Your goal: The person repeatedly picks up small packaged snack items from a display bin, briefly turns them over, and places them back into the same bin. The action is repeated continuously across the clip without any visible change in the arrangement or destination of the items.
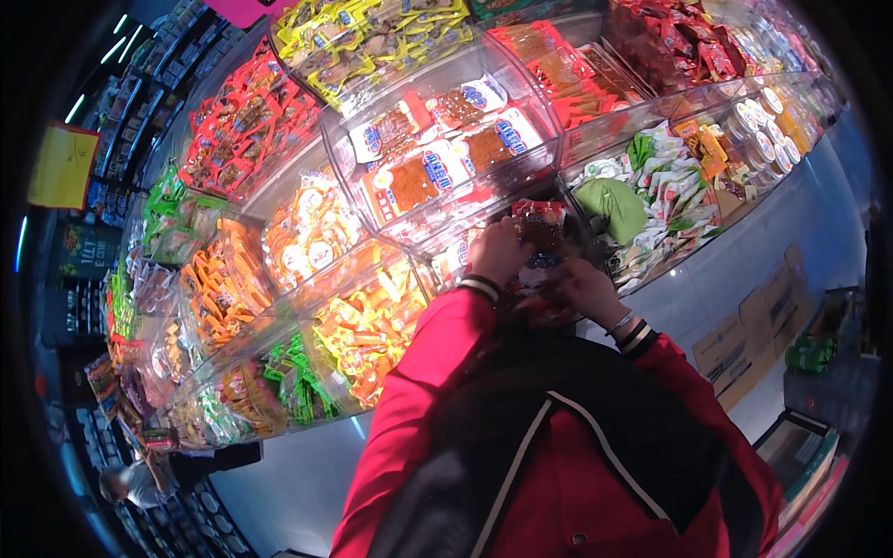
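Observation:
Both arms, in red sleeves with dark striped cuffs, reach into a clear bin of snack packets at the front of the display. My left hand (499, 251) is curled at the bin's left side, its fingertips against a dark red and brown snack packet (539, 240). From the right, my right hand (591, 290) pinches the lower edge of the same packet, close to my body. Shadow and blur hide part of the fingers. Right beside the bin sits a rounded green object (610, 210), among white and green packets (668, 191).
Behind my hands stands a bin of large white and red snack packs (451, 158). Orange-wrapped snacks (372, 325) lie to the left, and lidded cups (767, 130) to the right. A cardboard box (744, 339) is low at right. Far lower left is another person (144, 482).

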{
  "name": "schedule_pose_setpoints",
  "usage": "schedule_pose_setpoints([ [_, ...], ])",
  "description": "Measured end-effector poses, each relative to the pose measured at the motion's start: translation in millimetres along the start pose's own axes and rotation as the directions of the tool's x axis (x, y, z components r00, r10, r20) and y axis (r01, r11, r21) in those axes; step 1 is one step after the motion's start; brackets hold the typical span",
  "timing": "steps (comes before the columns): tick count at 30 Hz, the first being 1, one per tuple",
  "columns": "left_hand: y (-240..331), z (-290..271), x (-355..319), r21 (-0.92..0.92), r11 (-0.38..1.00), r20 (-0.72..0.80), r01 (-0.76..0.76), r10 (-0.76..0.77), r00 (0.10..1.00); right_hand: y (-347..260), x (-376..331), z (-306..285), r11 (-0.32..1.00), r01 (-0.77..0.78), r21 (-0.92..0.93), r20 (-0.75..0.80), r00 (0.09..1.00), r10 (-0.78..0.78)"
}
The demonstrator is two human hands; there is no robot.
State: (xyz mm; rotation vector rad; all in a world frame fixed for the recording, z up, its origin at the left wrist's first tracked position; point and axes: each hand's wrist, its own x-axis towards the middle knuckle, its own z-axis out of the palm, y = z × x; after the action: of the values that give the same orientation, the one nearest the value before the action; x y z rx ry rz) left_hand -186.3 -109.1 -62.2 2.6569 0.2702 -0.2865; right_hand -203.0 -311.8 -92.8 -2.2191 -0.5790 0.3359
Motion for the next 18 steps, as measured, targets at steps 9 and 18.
schedule_pose_setpoints([
  [9,4,22,27,-0.304,0.952,-0.017,0.037,-0.044,0.999,9,-2,2,0.998,0.058,-0.029,-0.047,0.997,-0.059],
  [18,22,-53,-31,-0.969,0.048,0.246,0.241,0.124,0.961,-38,9,-26,0.422,-0.095,0.901,0.0,0.975,0.221],
])
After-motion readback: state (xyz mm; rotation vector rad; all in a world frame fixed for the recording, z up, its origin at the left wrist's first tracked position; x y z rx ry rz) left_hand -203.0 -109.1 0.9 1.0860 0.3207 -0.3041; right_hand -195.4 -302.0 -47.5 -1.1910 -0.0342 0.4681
